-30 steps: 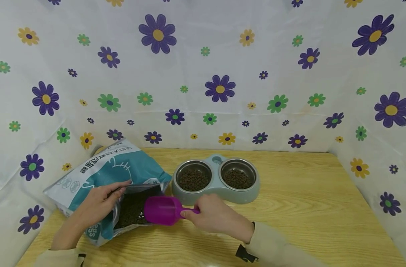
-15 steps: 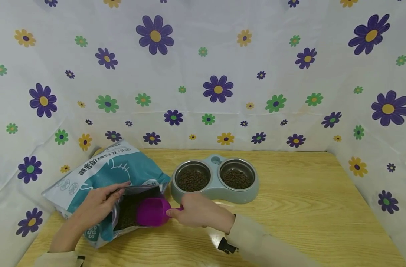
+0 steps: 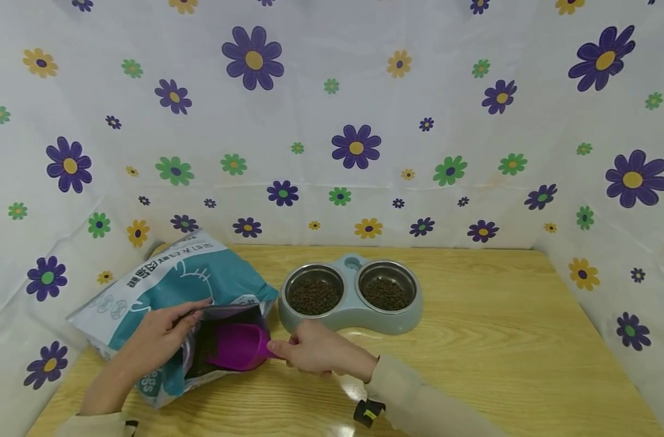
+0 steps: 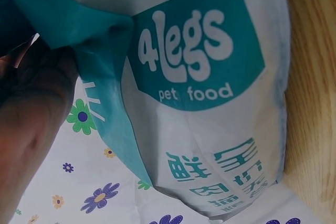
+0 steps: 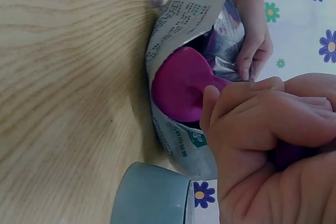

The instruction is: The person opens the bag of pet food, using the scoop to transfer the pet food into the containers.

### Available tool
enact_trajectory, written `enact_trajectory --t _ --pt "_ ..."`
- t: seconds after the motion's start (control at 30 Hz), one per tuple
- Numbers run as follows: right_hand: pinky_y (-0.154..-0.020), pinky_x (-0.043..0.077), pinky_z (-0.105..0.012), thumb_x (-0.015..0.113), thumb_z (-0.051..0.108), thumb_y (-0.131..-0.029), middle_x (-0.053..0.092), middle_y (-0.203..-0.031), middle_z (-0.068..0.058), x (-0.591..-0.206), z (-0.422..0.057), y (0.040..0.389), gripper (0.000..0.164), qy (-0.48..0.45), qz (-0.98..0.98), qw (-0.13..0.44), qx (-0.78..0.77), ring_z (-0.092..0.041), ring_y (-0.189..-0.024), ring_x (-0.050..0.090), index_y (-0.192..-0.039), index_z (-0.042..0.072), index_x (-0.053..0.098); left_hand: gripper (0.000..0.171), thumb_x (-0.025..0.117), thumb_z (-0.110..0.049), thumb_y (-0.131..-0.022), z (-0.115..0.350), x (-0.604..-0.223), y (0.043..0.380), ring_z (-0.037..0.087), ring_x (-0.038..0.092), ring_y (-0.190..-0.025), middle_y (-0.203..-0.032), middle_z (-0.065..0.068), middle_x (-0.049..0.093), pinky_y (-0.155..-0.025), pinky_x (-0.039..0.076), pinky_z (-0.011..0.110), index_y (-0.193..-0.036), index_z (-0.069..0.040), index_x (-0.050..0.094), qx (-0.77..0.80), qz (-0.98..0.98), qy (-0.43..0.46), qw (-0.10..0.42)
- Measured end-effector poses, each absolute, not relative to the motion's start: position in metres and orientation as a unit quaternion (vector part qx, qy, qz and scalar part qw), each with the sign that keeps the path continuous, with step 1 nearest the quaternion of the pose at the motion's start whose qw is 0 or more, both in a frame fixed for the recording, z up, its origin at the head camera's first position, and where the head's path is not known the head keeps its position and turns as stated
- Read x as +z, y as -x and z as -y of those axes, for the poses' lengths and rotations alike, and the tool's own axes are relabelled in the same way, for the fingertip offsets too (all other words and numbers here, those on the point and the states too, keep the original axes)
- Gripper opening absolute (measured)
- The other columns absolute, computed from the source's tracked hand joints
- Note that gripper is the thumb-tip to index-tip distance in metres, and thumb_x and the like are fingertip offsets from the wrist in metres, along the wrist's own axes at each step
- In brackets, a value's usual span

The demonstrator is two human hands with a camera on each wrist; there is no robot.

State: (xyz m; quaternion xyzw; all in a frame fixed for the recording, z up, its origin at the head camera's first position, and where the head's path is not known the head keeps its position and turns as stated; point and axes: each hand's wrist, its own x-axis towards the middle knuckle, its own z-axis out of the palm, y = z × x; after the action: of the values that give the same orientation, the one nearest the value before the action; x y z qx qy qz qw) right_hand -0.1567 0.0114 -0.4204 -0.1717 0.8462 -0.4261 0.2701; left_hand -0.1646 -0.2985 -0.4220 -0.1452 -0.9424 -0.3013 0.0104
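Observation:
A teal and white pet food bag lies on its side at the left of the table, its mouth facing me. My left hand pinches the upper edge of that mouth and holds it up. In my right hand is the handle of a magenta scoop, gripped with curled fingers. The scoop's bowl is inside the bag mouth, over the brown kibble. From the right wrist, the scoop shows its rounded back end in the opening, and its front is hidden in the bag.
A pale blue double feeder stands right of the bag, just beyond my right hand. Both steel bowls hold kibble, in the left bowl and the right bowl. A flower-print cloth walls the wooden table at the back and sides.
My right hand has moved left, pushing the scoop deeper into the bag, and the scoop has tilted. The left hand keeps its hold on the bag's edge. The feeder stays put.

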Motion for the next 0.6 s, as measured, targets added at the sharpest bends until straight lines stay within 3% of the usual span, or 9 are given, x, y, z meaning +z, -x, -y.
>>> enact_trajectory --t 0.6 --pt "-0.034 0.022 -0.025 0.051 0.043 -0.107 0.042 -0.050 0.004 -0.463 -0.045 0.150 0.059 0.170 -0.724 0.350 -0.570 -0.007 -0.035 0.025 -0.089 -0.011 0.061 0.037 0.048 -0.025 -0.110 0.298 -0.421 0.165 0.005 0.038 -0.049 -0.072 -0.004 0.052 -0.047 0.036 0.027 -0.141 -0.012 0.063 -0.305 0.942 0.140 0.005"
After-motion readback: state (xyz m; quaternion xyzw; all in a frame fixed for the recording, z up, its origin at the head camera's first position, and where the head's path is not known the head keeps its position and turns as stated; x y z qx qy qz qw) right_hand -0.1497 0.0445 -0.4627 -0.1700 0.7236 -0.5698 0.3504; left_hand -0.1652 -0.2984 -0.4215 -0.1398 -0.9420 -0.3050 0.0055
